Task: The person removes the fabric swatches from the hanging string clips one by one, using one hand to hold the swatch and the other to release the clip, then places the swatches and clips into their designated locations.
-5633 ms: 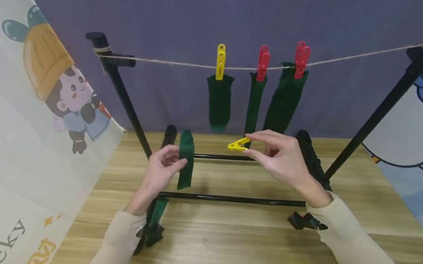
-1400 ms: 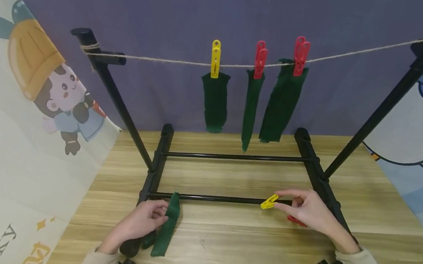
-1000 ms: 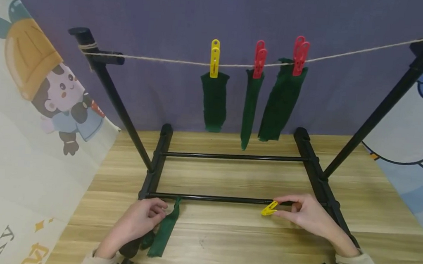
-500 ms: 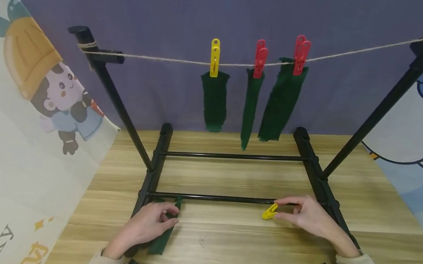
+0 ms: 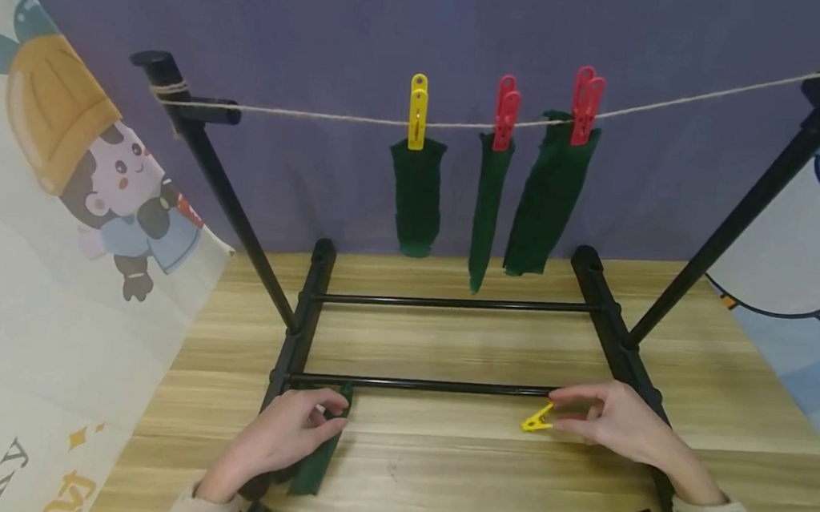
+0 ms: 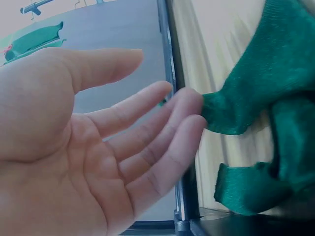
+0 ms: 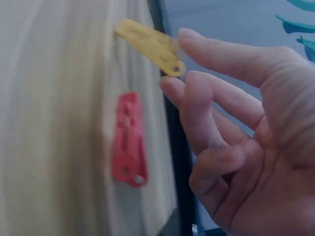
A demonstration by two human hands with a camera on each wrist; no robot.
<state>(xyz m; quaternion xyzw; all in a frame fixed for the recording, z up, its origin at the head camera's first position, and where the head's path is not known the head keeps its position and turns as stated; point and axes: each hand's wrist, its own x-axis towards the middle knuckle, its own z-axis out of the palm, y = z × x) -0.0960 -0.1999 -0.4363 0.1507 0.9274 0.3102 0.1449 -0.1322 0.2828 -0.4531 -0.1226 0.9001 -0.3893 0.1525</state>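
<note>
My right hand (image 5: 617,423) pinches a yellow clothespin (image 5: 537,419) by its ends between thumb and fingertips, low near the front crossbar. On the wood just beside it, in the right wrist view, lies a red clothespin (image 7: 129,142). My left hand (image 5: 288,433), fingers loosely bent, is over a dark green cloth strip (image 5: 312,472) by the rack's left foot. The left wrist view shows the palm (image 6: 74,182) holding nothing, with green cloth (image 6: 275,83) beyond the fingertips. Part of the strip is hidden under the hand in the head view.
A twine line (image 5: 305,113) spans two black posts (image 5: 229,210). A yellow clothespin (image 5: 417,113) and two red ones hold green strips (image 5: 417,200) on it. The rack's front crossbar (image 5: 421,385) runs just above the wooden tabletop (image 5: 435,483).
The left hand has lowered the green strip from mid-air to the table and let it go. The right hand has come down with the yellow clothespin and most recently shifted slightly right.
</note>
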